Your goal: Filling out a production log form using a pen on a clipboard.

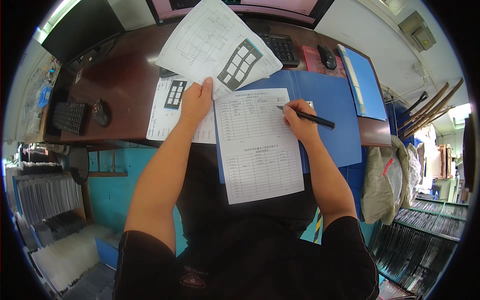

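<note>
My left hand (196, 100) grips the lower corner of a drawing sheet (200, 37), thumb on top, holding it raised and tilted over the desk. The sheet carries line drawings and a dark panel with white squares. In my right hand (301, 121) is a black pen (320, 120), its tip close to the upper rows of a printed form (262, 170). This white form has two tables, the upper one partly filled in by hand. Beneath it lies an open blue folder (330, 105). Another printed sheet (159, 122) rests flat under my left wrist.
A black keyboard (280, 49), a mouse (327, 57) on a red pad and a second blue folder (367, 85) lie on the dark desk (125, 65). At left are another keyboard (71, 117), mouse (101, 113) and monitor (82, 27). A grey-green jacket (387, 180) hangs at right.
</note>
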Motion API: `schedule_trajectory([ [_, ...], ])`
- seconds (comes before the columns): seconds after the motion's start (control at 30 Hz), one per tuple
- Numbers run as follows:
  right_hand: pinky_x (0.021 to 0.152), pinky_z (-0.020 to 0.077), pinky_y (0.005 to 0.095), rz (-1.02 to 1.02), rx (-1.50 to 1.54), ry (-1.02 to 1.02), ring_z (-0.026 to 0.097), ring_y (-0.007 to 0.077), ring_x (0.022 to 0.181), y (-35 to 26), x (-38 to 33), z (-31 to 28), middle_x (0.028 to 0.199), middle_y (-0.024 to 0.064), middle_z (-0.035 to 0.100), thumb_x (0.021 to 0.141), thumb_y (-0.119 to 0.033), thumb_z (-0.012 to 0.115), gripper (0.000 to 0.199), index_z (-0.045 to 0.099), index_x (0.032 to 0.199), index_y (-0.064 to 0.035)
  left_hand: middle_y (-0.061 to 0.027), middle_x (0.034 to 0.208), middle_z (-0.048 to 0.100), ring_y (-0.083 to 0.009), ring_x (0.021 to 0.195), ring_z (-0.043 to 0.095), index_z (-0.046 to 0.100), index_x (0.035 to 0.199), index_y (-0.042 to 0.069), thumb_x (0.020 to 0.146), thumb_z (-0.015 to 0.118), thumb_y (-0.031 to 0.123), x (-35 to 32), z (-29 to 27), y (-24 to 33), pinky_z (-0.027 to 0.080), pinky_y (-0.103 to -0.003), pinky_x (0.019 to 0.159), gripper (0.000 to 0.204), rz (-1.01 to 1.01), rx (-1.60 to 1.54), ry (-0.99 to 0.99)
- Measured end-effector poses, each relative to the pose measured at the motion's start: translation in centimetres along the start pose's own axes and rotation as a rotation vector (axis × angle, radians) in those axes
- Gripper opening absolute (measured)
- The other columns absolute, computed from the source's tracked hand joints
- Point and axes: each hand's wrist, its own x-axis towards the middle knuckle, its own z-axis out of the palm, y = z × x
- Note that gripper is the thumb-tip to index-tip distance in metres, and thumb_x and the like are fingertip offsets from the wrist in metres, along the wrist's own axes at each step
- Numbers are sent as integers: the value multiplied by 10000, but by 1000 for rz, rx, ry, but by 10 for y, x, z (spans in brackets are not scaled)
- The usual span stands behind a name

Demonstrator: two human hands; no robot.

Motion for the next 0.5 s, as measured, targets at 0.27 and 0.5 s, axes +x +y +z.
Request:
schedule_trajectory([
  [0.27,705,526,248,-317,-154,-200,649,110,774,-25,-28,36,905,81,709,891,-96,734,199,670,1058,-8,-127,706,687,-170,647,632,677,809,-76,1024,553,453,0,1,1,501,-312,634,584,17,15,13],
  [0.5,724,511,245,-213,-165,-301,614,103,780,-18,-29,61,918,65,676,882,-101,732,223,675,1073,-1,-221,785,700,-342,748,685,689,959,-60,1014,552,420,-2,-1,6,515,-400,718,502,7,-30,-9],
])
